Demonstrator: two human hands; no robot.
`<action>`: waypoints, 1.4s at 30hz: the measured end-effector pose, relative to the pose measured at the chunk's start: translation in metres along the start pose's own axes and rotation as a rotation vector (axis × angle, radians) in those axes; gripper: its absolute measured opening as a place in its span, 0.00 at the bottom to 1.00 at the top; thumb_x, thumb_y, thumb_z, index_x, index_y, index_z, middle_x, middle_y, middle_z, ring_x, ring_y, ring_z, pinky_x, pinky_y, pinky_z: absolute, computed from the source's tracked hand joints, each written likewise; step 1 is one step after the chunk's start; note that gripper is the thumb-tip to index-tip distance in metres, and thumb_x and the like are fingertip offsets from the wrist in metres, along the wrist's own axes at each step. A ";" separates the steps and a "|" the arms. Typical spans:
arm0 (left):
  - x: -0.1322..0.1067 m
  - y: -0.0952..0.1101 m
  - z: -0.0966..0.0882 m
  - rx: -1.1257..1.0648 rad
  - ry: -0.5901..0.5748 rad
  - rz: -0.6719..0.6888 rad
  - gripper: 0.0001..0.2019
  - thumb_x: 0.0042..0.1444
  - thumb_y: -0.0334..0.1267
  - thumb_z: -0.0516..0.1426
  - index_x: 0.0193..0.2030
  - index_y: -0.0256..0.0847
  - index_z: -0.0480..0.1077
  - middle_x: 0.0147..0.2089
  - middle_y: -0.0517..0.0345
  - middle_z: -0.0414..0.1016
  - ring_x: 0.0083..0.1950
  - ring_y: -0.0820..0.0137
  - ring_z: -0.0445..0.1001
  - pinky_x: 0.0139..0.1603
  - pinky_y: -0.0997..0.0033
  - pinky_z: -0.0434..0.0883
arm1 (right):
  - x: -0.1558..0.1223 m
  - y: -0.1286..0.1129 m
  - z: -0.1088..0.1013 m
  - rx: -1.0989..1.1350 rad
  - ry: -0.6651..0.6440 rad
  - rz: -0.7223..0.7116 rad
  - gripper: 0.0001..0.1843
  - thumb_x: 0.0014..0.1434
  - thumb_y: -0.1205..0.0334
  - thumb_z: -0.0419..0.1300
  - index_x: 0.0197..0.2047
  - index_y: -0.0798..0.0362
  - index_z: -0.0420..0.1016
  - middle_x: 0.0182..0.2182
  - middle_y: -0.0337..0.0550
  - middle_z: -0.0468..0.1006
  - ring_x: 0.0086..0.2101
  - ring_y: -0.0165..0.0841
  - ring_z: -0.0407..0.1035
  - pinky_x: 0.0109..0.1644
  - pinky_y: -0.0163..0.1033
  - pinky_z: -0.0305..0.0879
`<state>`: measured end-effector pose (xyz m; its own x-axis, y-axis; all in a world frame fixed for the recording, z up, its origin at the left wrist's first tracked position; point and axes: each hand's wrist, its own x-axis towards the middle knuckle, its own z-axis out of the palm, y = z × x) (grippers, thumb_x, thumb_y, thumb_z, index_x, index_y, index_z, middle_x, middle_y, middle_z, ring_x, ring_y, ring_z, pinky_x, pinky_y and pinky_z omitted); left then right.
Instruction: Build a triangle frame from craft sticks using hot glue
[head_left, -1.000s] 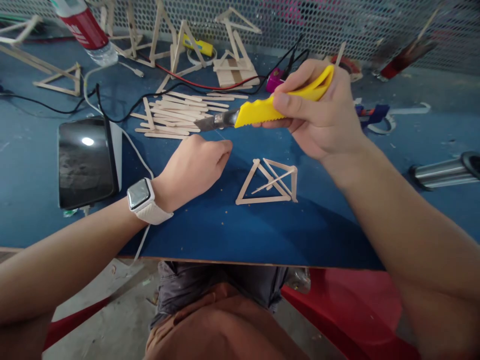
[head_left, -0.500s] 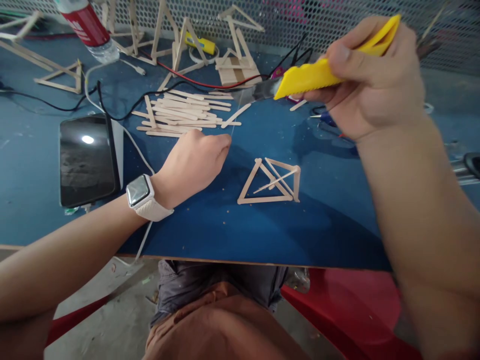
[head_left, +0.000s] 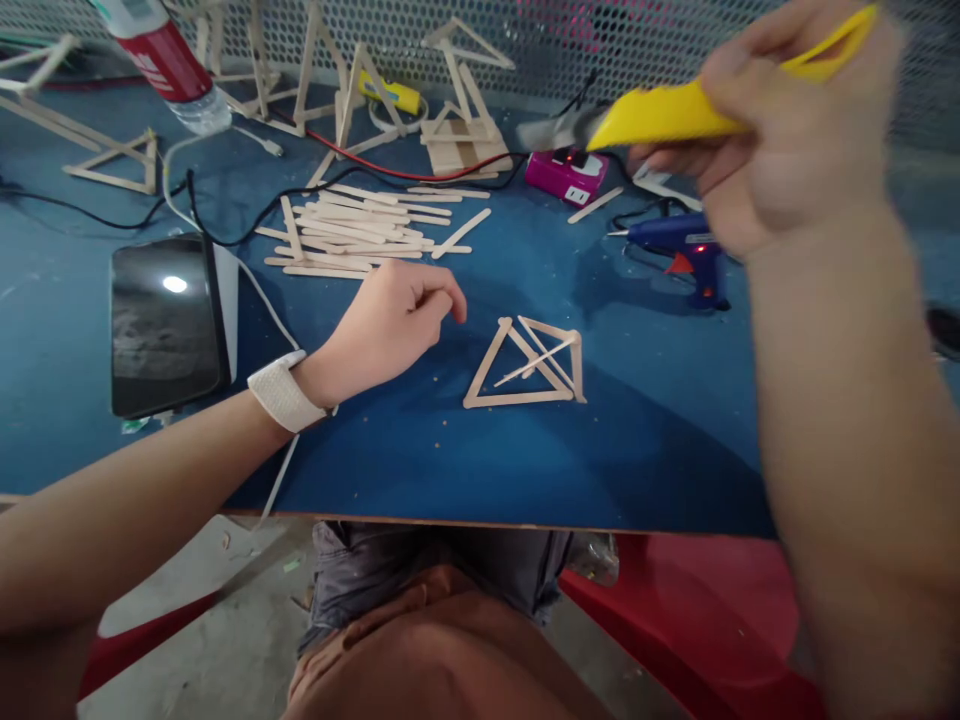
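My right hand (head_left: 795, 140) is raised at the upper right, gripping a yellow utility knife (head_left: 675, 110) whose blade points left. It is blurred. My left hand (head_left: 390, 325) rests on the blue table (head_left: 450, 460) with fingers loosely curled and nothing visible in it, a white watch band on the wrist. Just right of that hand lies a small triangle frame of wooden sticks (head_left: 529, 365). A pile of loose wooden sticks (head_left: 352, 225) lies beyond the left hand.
A dark phone (head_left: 165, 325) lies at the left with a white cable. A blue glue gun (head_left: 686, 250) and a pink box (head_left: 566, 175) sit at the back right. Several stick frames (head_left: 457, 110), wires and a bottle (head_left: 161, 55) stand before a mesh wall.
My right hand has lifted the knife up and to the right, uncovering the glue gun and pink box. My left hand has turned at the wrist and loosened its fingers.
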<state>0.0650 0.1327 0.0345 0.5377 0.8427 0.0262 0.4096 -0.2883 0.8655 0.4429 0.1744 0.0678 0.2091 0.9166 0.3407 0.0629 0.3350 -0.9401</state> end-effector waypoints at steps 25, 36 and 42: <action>0.003 0.004 -0.006 -0.408 -0.189 -0.178 0.15 0.73 0.24 0.53 0.52 0.37 0.81 0.19 0.68 0.67 0.18 0.76 0.58 0.18 0.76 0.55 | -0.076 0.005 0.106 -0.355 -0.586 -0.241 0.13 0.69 0.41 0.81 0.54 0.31 0.96 0.57 0.44 0.92 0.63 0.55 0.84 0.81 0.67 0.79; 0.001 0.009 -0.008 -0.336 -0.331 -0.171 0.15 0.76 0.26 0.53 0.57 0.38 0.81 0.20 0.67 0.72 0.16 0.75 0.62 0.19 0.77 0.60 | -0.079 0.002 0.115 -0.314 -0.578 -0.123 0.18 0.63 0.30 0.85 0.39 0.33 0.95 0.42 0.42 0.92 0.47 0.51 0.85 0.64 0.64 0.88; 0.001 0.004 -0.007 -0.388 -0.302 -0.130 0.12 0.80 0.28 0.54 0.59 0.38 0.77 0.23 0.65 0.76 0.18 0.75 0.67 0.21 0.76 0.64 | -0.075 0.009 0.111 -0.240 -0.433 -0.038 0.27 0.58 0.23 0.86 0.41 0.36 0.96 0.38 0.45 0.90 0.40 0.47 0.83 0.58 0.63 0.89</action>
<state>0.0621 0.1355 0.0416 0.7131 0.6747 -0.1905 0.2147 0.0485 0.9755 0.3199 0.1330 0.0352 -0.2191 0.9281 0.3010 0.2960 0.3572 -0.8859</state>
